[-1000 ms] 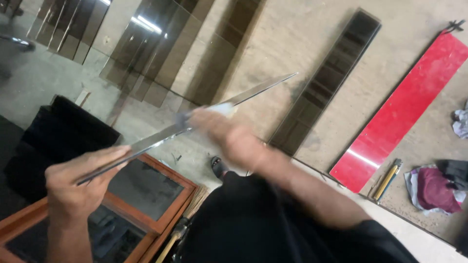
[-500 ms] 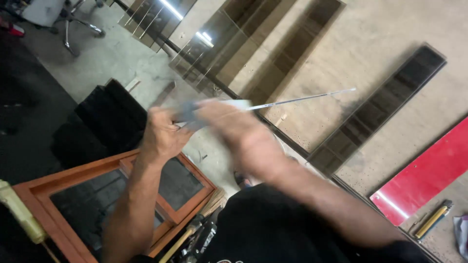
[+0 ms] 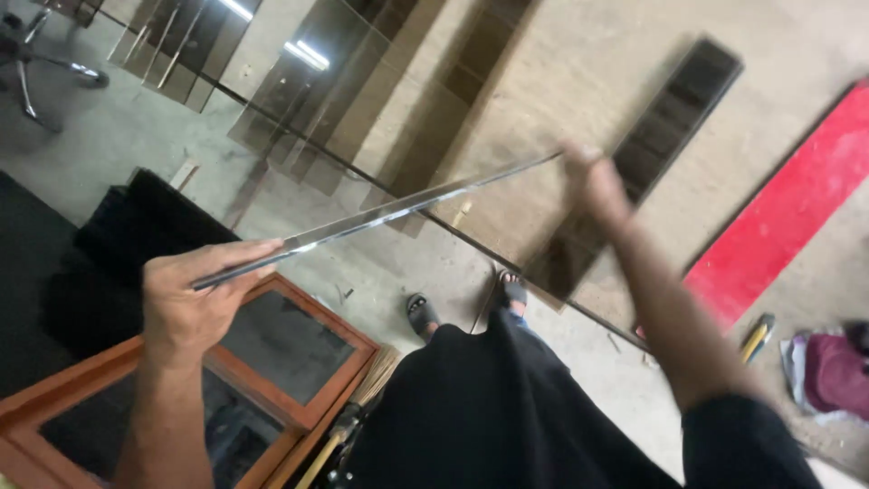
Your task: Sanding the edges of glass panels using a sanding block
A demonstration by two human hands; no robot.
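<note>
Holding the long thin glass strip (image 3: 380, 215) up in the air above the wooden window frame (image 3: 272, 362), the left hand (image 3: 195, 294) pinches one end and the blurry right hand (image 3: 597, 181) grips the other, so it stays level.

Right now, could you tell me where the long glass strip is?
In the head view the glass strip spans mid-frame, held edge-on between the left hand and the right hand, above the wooden frame.
</note>
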